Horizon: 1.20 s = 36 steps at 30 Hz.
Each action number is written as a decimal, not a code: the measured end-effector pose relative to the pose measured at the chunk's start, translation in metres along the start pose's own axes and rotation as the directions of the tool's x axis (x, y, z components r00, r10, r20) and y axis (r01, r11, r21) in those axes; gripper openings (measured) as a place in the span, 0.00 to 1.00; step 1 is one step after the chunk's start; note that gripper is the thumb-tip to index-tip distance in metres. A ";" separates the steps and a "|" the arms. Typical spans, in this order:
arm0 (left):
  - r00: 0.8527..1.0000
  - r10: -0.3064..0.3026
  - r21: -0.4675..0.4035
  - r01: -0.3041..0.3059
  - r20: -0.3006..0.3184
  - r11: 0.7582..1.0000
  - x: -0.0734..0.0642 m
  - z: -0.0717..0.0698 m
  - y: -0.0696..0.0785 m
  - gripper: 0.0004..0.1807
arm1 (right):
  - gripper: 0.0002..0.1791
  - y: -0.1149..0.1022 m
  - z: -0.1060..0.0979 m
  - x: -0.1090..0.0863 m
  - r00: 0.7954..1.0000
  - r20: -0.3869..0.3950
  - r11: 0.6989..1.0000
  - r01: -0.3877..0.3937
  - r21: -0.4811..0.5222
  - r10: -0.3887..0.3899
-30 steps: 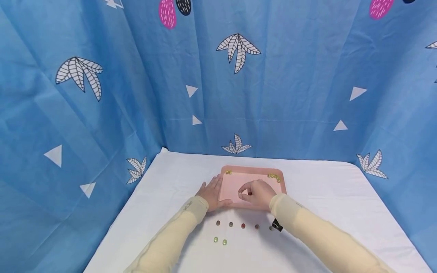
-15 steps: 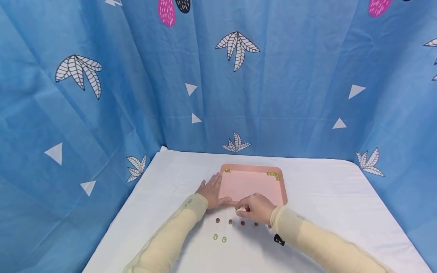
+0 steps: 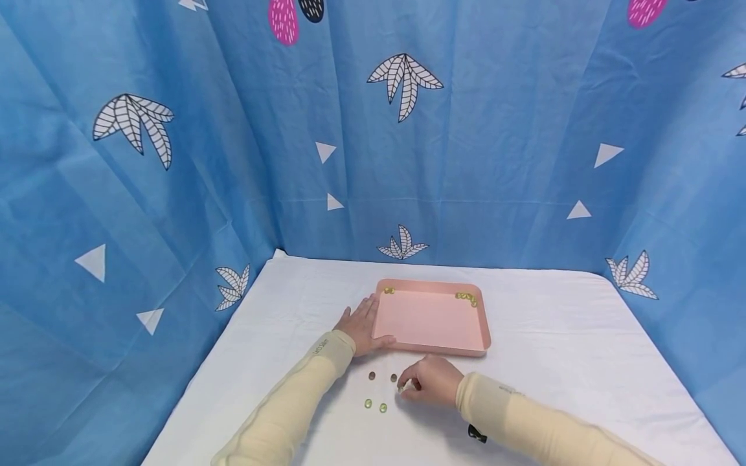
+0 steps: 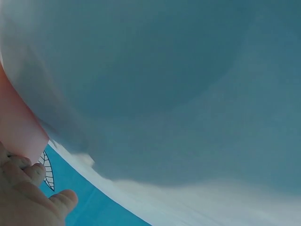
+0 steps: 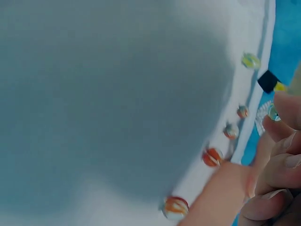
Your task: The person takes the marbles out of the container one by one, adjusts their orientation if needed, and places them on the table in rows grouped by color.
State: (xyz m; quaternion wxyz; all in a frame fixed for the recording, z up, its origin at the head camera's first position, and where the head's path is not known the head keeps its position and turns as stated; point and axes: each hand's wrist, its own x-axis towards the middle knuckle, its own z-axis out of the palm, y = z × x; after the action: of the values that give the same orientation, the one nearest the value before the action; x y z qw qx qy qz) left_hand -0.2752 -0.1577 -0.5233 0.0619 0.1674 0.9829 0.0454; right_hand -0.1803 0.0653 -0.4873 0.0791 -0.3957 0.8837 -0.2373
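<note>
My right hand (image 3: 434,380) pinches a small glass marble (image 5: 273,113) between thumb and forefinger, low over the white cloth in front of the pink tray (image 3: 431,320). Just left of its fingertips lie two dark marbles (image 3: 372,375), and nearer me are two yellow-green marbles (image 3: 383,408). In the head view the right hand hides the rest of the dark row; orange-swirled marbles (image 5: 212,157) show in the right wrist view. With fingers spread straight, my left hand (image 3: 361,329) rests along the tray's left side, thumb at the front rim.
Yellow-green marbles (image 3: 389,290) sit in the tray's back left corner, and several more (image 3: 466,296) line its back right corner. A white cloth (image 3: 553,336) covers the table. Blue patterned curtains (image 3: 495,162) hang behind and along both sides.
My right hand has moved from over the tray, across its front rim, down to the row of dark marbles, covering part of it. The left hand has stayed at the tray.
</note>
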 end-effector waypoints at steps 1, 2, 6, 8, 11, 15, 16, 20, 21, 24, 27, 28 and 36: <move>1.000 0.001 0.000 -0.001 -0.001 1.000 0.000 0.000 0.000 0.62 | 0.06 0.000 0.002 0.000 1.000 0.012 1.000 -0.005 -0.002 0.005; 1.000 0.001 -0.002 -0.001 -0.003 1.000 0.000 0.000 0.000 0.62 | 0.07 -0.001 0.004 -0.001 1.000 0.024 1.000 -0.008 -0.006 0.008; 1.000 0.005 -0.003 -0.005 -0.015 1.000 0.001 0.001 0.000 0.62 | 0.07 -0.003 0.011 -0.001 0.998 0.058 0.999 -0.004 -0.032 0.006; 1.000 0.007 0.001 -0.007 -0.018 1.000 0.002 0.002 0.000 0.62 | 0.07 -0.004 0.014 -0.002 0.998 0.062 0.999 0.011 -0.046 -0.009; 1.000 0.008 0.010 -0.008 -0.016 1.000 0.002 0.002 -0.001 0.62 | 0.06 -0.005 0.017 -0.002 0.997 0.074 0.998 0.023 -0.053 -0.019; 1.000 0.009 0.014 -0.009 -0.015 1.000 0.002 0.001 0.000 0.62 | 0.06 -0.005 0.020 -0.002 0.996 0.087 0.997 0.025 -0.074 -0.018; 1.000 0.008 0.013 -0.008 -0.015 1.000 0.002 0.001 0.000 0.62 | 0.07 -0.005 0.020 -0.002 0.996 0.088 0.996 0.026 -0.082 -0.019; 1.000 0.007 0.012 -0.007 -0.013 1.000 0.001 -0.001 0.001 0.62 | 0.07 -0.004 0.022 -0.001 0.996 0.089 0.995 0.031 -0.094 -0.022; 1.000 0.005 0.013 -0.005 -0.012 1.000 0.001 -0.001 0.001 0.62 | 0.07 -0.004 0.022 -0.001 0.996 0.090 0.995 0.031 -0.098 -0.022; 1.000 0.004 0.017 -0.004 -0.011 1.000 0.000 -0.001 0.002 0.62 | 0.07 -0.005 0.022 -0.001 0.995 0.096 0.995 0.022 -0.096 -0.013; 1.000 -0.001 0.018 0.001 -0.009 1.000 0.000 -0.002 0.002 0.62 | 0.08 -0.005 0.023 -0.001 0.994 0.108 0.996 0.007 -0.087 0.002; 1.000 -0.002 0.017 0.002 -0.008 1.000 0.000 -0.002 0.002 0.62 | 0.08 -0.005 0.023 -0.001 0.994 0.111 0.997 0.003 -0.082 0.006; 1.000 0.004 0.014 -0.003 -0.008 1.000 0.001 0.001 0.001 0.62 | 0.09 -0.006 0.026 -0.002 0.994 0.109 0.996 -0.002 -0.093 0.012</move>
State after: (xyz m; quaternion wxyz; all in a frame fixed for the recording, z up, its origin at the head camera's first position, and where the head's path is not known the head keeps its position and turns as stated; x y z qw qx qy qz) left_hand -0.2753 -0.1569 -0.5245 0.0567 0.1694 0.9831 0.0394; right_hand -0.1665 0.0538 -0.5072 0.1098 -0.4083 0.8895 -0.1734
